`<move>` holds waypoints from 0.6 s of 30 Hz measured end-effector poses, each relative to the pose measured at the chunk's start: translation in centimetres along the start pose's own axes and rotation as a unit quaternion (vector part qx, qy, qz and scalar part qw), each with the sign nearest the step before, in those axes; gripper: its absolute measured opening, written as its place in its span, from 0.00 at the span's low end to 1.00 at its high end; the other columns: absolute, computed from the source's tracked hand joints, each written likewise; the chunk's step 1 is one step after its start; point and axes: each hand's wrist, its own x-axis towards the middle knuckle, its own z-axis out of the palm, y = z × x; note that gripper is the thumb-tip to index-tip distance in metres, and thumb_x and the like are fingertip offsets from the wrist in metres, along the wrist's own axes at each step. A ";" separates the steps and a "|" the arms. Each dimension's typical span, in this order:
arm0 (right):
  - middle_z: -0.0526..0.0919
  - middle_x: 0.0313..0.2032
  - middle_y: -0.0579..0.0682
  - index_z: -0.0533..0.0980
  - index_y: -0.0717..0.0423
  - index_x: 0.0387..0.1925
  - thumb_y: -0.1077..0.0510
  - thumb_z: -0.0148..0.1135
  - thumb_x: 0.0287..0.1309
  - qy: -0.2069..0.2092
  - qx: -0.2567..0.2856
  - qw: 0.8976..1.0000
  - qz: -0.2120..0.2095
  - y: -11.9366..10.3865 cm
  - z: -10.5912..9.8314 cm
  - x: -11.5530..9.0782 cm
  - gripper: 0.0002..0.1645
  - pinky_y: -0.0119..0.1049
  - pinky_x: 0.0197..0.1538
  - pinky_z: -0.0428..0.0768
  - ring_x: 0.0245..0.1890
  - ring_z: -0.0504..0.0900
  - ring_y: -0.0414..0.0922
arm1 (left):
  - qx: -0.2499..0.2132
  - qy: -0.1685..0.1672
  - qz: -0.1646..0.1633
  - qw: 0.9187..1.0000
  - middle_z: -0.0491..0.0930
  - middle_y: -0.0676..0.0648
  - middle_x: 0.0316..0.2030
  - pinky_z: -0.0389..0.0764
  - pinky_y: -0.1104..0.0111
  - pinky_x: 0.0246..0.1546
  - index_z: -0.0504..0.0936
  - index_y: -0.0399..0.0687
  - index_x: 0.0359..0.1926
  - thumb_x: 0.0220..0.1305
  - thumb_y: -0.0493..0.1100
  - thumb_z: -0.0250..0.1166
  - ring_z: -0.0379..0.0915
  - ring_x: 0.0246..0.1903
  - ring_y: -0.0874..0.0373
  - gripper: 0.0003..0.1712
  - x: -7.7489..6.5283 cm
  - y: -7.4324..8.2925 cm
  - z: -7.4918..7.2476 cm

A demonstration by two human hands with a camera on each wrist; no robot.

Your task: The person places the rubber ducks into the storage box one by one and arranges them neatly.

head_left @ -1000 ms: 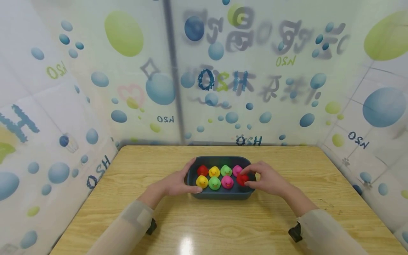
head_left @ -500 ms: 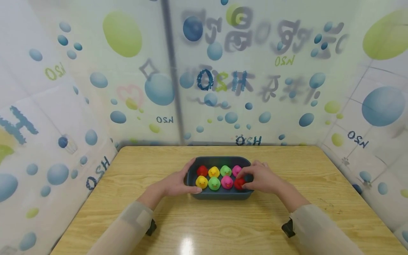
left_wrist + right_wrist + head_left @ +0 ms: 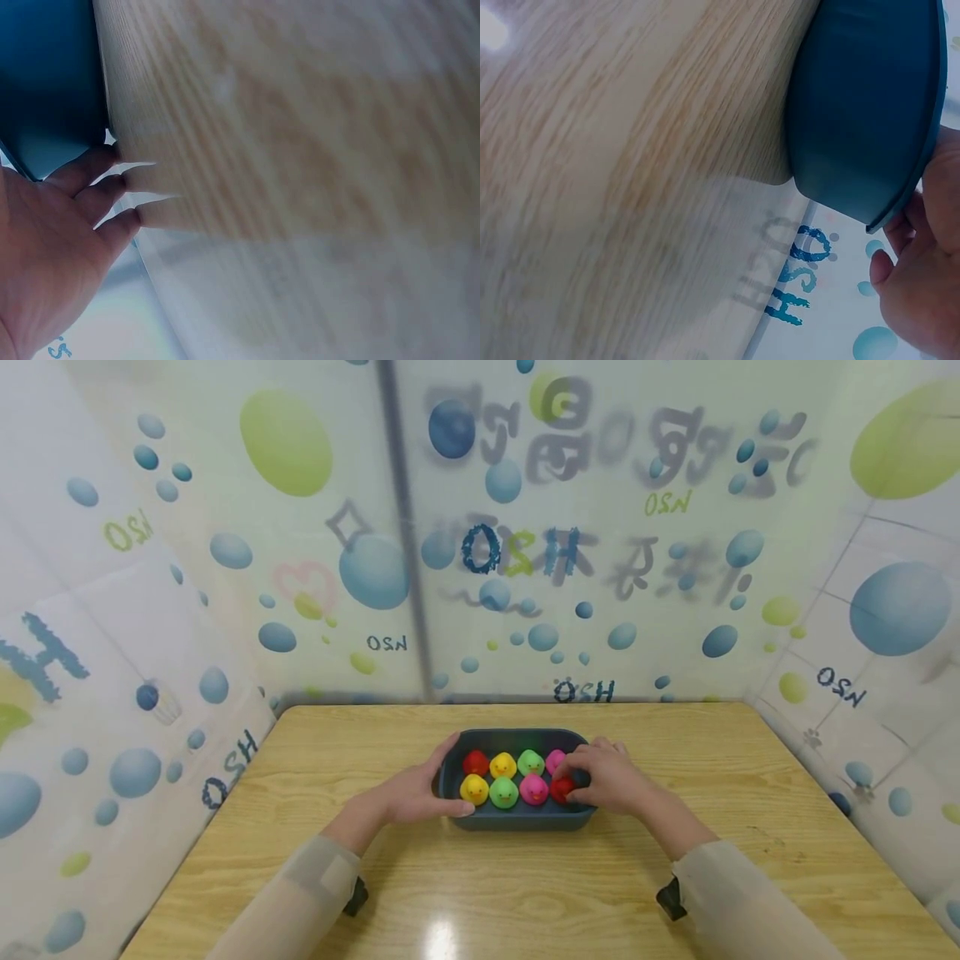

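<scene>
A dark blue tray point(image 3: 517, 821) rests on the table with small rubber ducks in two rows. The front row shows a yellow duck point(image 3: 474, 790), a green duck point(image 3: 503, 792), a pink duck point(image 3: 534, 790) and a red duck point(image 3: 560, 790) at its right end. My left hand point(image 3: 412, 793) holds the tray's left end, thumb along the front rim. My right hand point(image 3: 611, 778) reaches over the right end and pinches the red duck, partly covering it. From the left wrist, the fingers point(image 3: 90, 199) lie beside the tray's wall. The ducks are out of sight in both wrist views.
Behind the tray, red, yellow, green and pink ducks form its back row; the pink one point(image 3: 555, 762) is partly hidden. A wooden table point(image 3: 487, 893) spreads around it. Patterned sheets point(image 3: 630, 677) hang at the back and sides.
My right hand has moved slightly left and lowered the red duck to the right end of the front row. The left hand stays on the tray.
</scene>
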 end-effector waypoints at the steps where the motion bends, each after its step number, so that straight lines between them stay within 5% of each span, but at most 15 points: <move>1: 0.88 0.48 0.42 0.89 0.37 0.48 0.54 0.83 0.61 0.000 -0.002 1.000 0.000 0.0 0.0 0.0 0.15 0.48 0.53 0.65 0.53 0.72 0.48 | 0.001 0.000 0.000 1.000 0.56 0.37 0.87 0.67 0.35 0.79 0.34 0.87 0.88 0.60 0.77 0.74 0.66 0.78 0.32 0.70 0.0 0.0 0.0; 18: 0.87 0.45 0.41 0.88 0.41 0.48 0.50 0.84 0.61 0.007 -0.008 1.000 0.007 -0.1 0.0 0.0 0.15 0.48 0.53 0.66 0.53 0.73 0.49 | 0.002 -0.001 0.000 1.000 0.58 0.34 0.85 0.68 0.35 0.79 0.34 0.85 0.88 0.60 0.78 0.74 0.67 0.77 0.31 0.70 0.0 0.1 -0.1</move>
